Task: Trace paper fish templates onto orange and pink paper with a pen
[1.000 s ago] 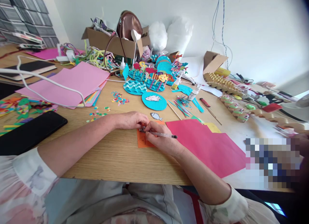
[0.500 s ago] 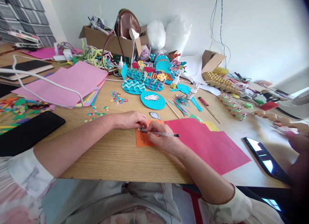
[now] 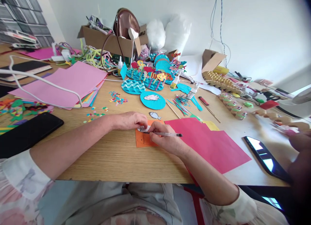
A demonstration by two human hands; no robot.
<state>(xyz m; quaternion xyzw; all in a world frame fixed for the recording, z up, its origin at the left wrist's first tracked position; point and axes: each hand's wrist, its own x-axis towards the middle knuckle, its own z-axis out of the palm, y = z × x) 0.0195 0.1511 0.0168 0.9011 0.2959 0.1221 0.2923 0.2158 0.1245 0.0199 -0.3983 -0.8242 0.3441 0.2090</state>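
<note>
Two hands engaged: your right hand (image 3: 167,141) is closed round a clear-barrelled pen (image 3: 167,134); your left hand (image 3: 131,120), half-curled, presses a fish cutout (image 3: 140,129) against orange paper (image 3: 140,141), any pinch indeterminable. Should that hand ease or the pen drag sideways, the cutout could slip, skewing any line.

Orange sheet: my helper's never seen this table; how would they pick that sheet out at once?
On the wooden table, find the big red sheet by the right forearm. Just left of it, partly under the left hand and right hand, lies the orange sheet: smaller than the red one, with dark drawn lines.
</note>
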